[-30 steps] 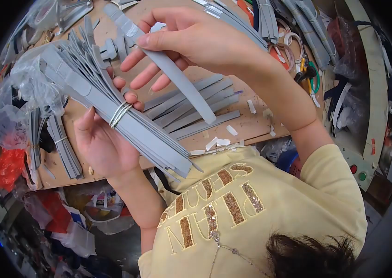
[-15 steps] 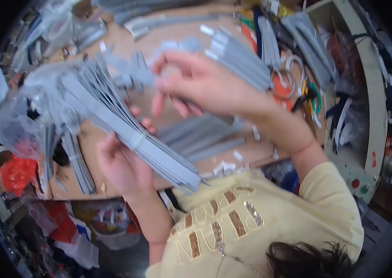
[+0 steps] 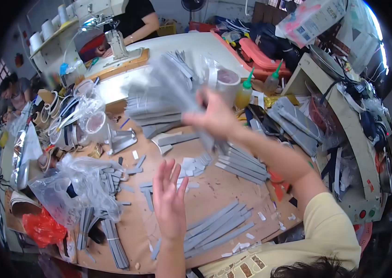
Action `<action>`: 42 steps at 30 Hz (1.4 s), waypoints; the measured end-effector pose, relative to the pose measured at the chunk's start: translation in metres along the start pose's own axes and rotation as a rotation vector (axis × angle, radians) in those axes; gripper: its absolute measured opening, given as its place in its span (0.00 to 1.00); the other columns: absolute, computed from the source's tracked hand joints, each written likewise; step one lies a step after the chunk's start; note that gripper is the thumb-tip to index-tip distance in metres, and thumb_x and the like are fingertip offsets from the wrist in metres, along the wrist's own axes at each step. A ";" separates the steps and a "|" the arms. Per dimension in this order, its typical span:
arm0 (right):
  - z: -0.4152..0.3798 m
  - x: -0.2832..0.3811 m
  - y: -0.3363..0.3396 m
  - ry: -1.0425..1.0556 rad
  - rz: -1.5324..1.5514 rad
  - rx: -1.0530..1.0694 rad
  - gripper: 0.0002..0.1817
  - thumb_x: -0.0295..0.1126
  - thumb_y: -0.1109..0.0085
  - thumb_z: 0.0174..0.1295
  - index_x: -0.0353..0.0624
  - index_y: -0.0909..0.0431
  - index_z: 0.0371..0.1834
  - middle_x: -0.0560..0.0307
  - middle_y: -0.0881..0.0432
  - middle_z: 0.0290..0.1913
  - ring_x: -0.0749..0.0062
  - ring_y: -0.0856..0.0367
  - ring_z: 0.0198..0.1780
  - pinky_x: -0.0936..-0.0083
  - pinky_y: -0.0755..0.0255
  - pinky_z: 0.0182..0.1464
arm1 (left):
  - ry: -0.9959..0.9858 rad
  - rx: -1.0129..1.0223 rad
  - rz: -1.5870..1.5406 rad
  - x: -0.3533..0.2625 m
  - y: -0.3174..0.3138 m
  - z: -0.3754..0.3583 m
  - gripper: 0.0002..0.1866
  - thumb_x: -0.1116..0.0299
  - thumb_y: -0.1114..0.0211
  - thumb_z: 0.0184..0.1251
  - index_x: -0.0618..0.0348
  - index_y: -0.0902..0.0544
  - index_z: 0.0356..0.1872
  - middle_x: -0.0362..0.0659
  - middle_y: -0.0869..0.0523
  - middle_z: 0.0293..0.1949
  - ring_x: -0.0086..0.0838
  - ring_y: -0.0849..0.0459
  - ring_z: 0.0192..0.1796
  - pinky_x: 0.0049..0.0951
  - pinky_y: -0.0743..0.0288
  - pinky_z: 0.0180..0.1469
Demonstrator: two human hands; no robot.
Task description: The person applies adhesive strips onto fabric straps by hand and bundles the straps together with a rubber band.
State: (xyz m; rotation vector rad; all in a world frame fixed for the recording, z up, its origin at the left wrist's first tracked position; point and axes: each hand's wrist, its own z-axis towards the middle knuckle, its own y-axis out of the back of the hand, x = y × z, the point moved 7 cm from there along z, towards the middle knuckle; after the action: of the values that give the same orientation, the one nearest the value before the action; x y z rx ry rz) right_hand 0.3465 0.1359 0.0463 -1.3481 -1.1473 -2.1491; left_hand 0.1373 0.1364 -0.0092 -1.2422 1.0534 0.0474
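Observation:
My right hand is closed around a bundle of grey strips, blurred by motion, above the far side of the brown table. Beneath and left of it lies a pile of similar grey strips. My left hand is raised over the middle of the table, fingers apart, holding nothing. Loose grey strips lie to its right, and small grey pieces sit beyond it. Another group of strips rests below my right forearm.
A clear plastic bag and tied strips are on the left. Green-tipped bottles stand behind. A sewing machine and a person in black are at the back; another person is far left.
The view has tilted up towards the back. The bundle has passed from my left hand to my right hand, which has carried it away from me. My left hand has opened.

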 end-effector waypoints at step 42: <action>-0.048 0.075 -0.070 0.597 -0.244 0.189 0.12 0.33 0.33 0.46 0.42 0.27 0.27 0.57 0.27 0.25 0.65 0.31 0.26 0.72 0.35 0.29 | -0.305 -0.167 0.298 -0.018 0.036 -0.024 0.16 0.73 0.51 0.70 0.61 0.29 0.58 0.48 0.19 0.48 0.29 0.21 0.46 0.27 0.29 0.51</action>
State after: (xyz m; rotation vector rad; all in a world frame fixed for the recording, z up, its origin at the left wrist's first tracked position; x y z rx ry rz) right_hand 0.2364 0.1498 0.0697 -0.4435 -1.2542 -2.3000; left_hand 0.0929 0.1399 -0.0223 -1.1723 0.9714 0.5473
